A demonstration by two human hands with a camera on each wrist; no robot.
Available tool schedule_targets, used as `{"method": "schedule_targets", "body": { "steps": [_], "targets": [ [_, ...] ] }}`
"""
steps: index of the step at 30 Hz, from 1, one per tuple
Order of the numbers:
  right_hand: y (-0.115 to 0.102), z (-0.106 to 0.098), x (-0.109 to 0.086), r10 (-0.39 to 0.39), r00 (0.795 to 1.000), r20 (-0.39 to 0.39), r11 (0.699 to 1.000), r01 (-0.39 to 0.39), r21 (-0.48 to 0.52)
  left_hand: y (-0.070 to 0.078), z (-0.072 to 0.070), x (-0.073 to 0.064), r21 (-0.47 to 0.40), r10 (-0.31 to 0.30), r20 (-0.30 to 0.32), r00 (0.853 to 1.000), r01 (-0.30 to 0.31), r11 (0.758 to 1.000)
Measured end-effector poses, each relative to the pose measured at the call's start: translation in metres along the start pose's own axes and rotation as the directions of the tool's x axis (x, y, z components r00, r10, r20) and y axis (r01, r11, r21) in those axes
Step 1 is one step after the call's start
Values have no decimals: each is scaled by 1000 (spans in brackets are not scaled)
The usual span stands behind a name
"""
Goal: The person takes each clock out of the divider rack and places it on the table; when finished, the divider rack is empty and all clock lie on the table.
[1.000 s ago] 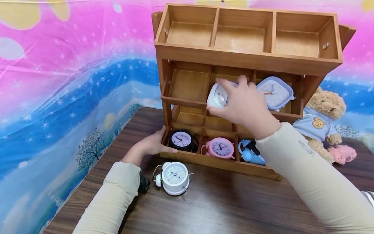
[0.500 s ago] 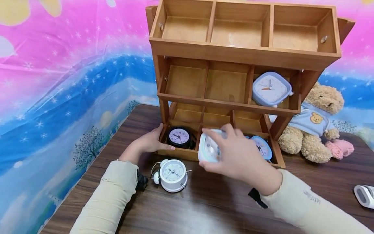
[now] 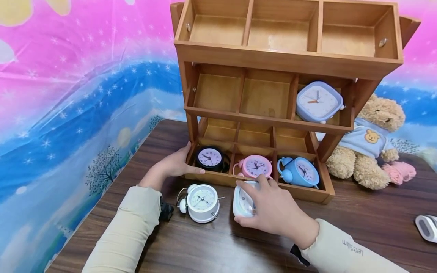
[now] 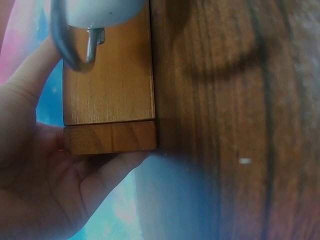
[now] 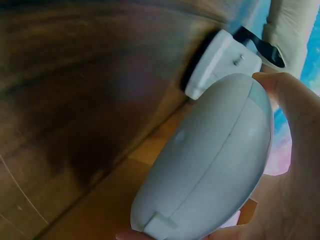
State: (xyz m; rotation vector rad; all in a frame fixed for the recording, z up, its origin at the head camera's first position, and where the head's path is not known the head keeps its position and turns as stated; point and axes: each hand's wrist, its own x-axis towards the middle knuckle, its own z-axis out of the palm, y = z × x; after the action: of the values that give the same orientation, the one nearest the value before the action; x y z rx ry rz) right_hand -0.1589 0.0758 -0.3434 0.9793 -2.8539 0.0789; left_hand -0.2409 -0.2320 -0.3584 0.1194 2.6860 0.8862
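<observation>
My right hand (image 3: 276,206) grips a white alarm clock (image 3: 243,201) with rounded corners, fingers on one edge and thumb on the other. In the right wrist view its smooth white casing (image 5: 205,160) is a little above the table, and part of the clock face is hidden by the hand. My left hand (image 3: 174,165) holds the lower left corner of the wooden shelf (image 3: 218,113); the left wrist view has its fingers and thumb around the wooden end (image 4: 110,139). Between the hands, a white twin-bell alarm clock (image 3: 203,203) lies on the table, face up.
In the bottom tier sit a black clock (image 3: 209,158), a pink clock (image 3: 257,166) and a blue clock (image 3: 300,172). A lavender clock (image 3: 319,101) occupies the middle tier's right compartment. Right of the shelf is a teddy bear (image 3: 370,144); a white object (image 3: 426,226) lies at the table's right.
My right hand has brought the white rounded clock from the middle tier down and forward, past the bottom tier, to the table in front. The left hand stays on the shelf corner.
</observation>
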Motion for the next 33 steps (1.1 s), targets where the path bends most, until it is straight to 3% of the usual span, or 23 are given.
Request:
{"method": "schedule_targets", "body": {
  "steps": [23, 29, 33],
  "targets": [
    [0, 23, -3, 44, 985, 168, 994, -60, 95, 2, 1, -2, 4, -1, -1, 1000, 1, 1000],
    [2, 22, -3, 9, 992, 129, 1000, -12, 24, 3, 1, -1, 13, -3, -4, 1000, 3, 1000],
    [2, 9, -1, -29, 999, 40, 997, 32, -76, 2, 0, -1, 14, -4, -7, 1000, 4, 1000]
  ]
}}
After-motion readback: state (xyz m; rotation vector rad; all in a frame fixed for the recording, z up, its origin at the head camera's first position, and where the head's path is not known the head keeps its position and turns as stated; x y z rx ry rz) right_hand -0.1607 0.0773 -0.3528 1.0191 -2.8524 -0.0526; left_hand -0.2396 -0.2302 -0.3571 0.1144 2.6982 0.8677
